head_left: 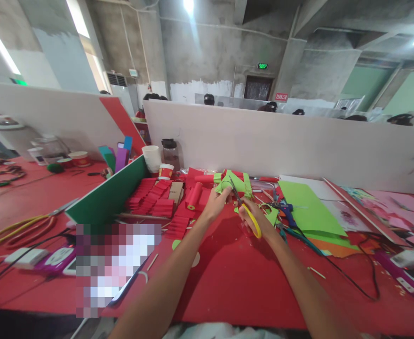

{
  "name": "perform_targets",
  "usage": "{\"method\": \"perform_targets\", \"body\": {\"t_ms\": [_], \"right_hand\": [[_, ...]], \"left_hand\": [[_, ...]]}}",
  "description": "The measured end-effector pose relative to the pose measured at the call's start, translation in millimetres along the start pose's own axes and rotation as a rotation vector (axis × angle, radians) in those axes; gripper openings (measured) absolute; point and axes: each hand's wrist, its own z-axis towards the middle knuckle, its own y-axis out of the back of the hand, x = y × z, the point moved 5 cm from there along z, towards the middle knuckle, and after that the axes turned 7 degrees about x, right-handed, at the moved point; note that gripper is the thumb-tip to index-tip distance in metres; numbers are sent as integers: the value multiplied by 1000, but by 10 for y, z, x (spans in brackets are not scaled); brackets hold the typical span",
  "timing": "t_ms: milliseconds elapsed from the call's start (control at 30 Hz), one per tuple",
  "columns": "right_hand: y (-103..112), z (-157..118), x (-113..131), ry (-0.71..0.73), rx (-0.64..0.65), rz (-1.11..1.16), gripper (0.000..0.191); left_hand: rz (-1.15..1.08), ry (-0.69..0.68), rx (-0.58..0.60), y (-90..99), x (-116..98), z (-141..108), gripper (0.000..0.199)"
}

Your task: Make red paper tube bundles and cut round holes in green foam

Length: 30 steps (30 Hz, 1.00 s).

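Note:
Raised over the middle of the red table, my left hand [218, 201] is closed on a light green piece of paper [224, 185] that looks curved. Scissors [252, 219] with yellow handles are in my right hand [251, 214], its fingers wrapped around the grips. Their blades point up and away from me, right beside the green paper; whether they touch it I cannot tell. Behind my hands lies more cut green paper [241, 181]. To the left of my left hand rests a red paper roll [194, 197] with a green end.
Folded red paper strips [154, 197] lie left, beside a green board [110, 193]. A blue glue gun [287, 214] with a trailing cable and green sheets [309, 207] lie right. A phone [132, 263], partly blurred out, sits front left. Cups [152, 157] and a bottle [170, 153] stand behind.

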Motion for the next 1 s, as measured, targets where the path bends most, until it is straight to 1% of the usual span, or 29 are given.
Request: {"method": "perform_targets", "body": {"t_ms": [133,233,433,533,767,867,1000], "right_hand": [[-1,1,11,6,-1,-9,43],[11,6,20,17,-27,-30,39],[44,21,85,92,-59,-142,33],[58,29,93,100,-65,-169,32],[90,23,63,55,-56,-206,34],[96,2,45,15,-42,-162,37],[86,-17,16,-8,1,-70,39]], "left_hand": [[-20,2,2,-5,12,1,33],[-39,-1,8,-17,21,2,32],[-59,-4,9,-24,46,12,32],[-57,1,10,-21,55,15,33],[-78,23,12,-4,66,18,30],[-72,33,23,10,76,22,29],[-79,31,71,3,83,23,29]]}}
